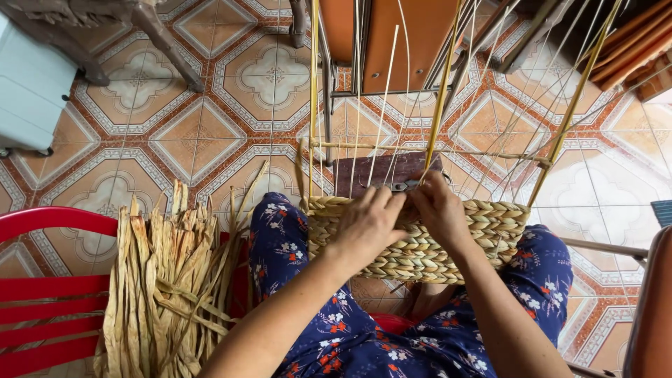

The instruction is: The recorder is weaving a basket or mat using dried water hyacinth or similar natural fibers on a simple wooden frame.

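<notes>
Weaving in hand: my left hand (367,224) and right hand (437,210) pinch strands closed at the basket (483,231) rim. Next, I judge, tucking needs firm tension.

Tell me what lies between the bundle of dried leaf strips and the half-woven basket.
In the head view, the person's left thigh in blue floral fabric lies between the dried strips and the basket; the left forearm crosses above it.
</notes>
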